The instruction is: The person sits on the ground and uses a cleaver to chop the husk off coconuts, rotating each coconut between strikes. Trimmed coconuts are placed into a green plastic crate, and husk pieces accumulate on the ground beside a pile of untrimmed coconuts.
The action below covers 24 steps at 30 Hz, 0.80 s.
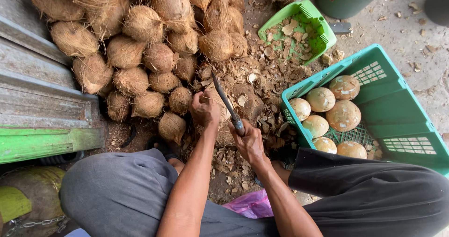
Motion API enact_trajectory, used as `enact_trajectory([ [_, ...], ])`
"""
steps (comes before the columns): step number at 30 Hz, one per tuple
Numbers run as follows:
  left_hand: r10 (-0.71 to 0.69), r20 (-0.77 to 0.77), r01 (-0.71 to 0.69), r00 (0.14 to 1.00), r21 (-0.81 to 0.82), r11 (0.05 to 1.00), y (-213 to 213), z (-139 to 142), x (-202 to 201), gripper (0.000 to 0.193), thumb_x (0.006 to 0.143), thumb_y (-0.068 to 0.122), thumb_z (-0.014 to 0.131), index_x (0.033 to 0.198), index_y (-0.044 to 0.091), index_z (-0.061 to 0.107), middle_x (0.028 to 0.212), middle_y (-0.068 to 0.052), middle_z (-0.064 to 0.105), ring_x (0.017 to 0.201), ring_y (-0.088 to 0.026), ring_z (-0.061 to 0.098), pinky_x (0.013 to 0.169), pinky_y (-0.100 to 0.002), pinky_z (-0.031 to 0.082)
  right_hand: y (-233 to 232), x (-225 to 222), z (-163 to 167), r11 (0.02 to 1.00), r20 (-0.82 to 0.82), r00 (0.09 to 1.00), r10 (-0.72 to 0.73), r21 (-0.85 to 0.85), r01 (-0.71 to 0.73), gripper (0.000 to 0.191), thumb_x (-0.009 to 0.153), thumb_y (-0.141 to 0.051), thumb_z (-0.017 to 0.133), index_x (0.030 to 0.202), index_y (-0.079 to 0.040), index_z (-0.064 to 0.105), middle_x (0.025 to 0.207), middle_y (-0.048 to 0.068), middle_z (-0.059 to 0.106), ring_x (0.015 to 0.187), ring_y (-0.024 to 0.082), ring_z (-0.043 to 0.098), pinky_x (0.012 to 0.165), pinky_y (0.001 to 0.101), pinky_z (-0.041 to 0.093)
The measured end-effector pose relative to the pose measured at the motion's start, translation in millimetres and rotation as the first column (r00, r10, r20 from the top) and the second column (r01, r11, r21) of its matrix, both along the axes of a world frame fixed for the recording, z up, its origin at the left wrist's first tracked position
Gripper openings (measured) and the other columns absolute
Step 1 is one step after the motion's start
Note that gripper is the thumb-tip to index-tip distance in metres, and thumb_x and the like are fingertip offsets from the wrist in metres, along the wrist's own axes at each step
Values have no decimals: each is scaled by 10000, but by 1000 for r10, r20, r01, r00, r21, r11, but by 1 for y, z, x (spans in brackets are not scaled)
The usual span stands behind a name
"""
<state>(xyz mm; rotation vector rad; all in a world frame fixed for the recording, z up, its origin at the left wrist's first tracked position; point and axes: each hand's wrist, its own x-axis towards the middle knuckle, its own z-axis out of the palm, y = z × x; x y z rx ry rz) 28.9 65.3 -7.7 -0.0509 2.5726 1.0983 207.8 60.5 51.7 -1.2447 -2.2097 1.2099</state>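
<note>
At frame centre the right hand (249, 143) grips a long dark-bladed knife (227, 104), fingers closed round its handle; the left hand (204, 108) clasps a brown husked coconut (229, 111). A heap of fibrous brown coconuts (140, 45) fills the upper left. A teal plastic crate (397, 111) of peeled pale coconuts (334, 113) sits right, and a small green basket (301, 31) above.

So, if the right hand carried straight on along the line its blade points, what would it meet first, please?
The right hand holds a knife angled up and left. Past its tip, the first thing is probably the pile of husked coconuts, most likely the one nearest the tip; depth is unclear.
</note>
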Motion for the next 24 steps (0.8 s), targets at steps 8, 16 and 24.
enact_trajectory([
  [8,6,-172,13,985,110,994,-1,-15,1,254,840,415,721,995,223,662,1187,-69,588,987,-223,600,803,-386,527,15,-5,-27,983,240,970,28,-181,16,314,1043,-308,555,813,-93,560,565,40,531,455,164,465,417,415,380],
  [16,-140,-158,137,978,-29,990,-6,-11,-3,254,867,394,707,1014,196,648,1093,-74,581,888,-214,607,652,-372,535,11,7,-4,988,11,1000,-26,-149,27,468,1019,-431,623,720,-99,483,554,-12,443,450,123,375,397,359,346],
  [24,-60,-129,73,990,97,993,-6,6,2,309,898,497,672,914,189,672,1020,-61,618,865,-219,601,706,-391,495,25,13,-46,952,301,953,42,-301,53,425,981,-395,628,713,-67,591,571,78,600,473,188,563,451,410,456],
])
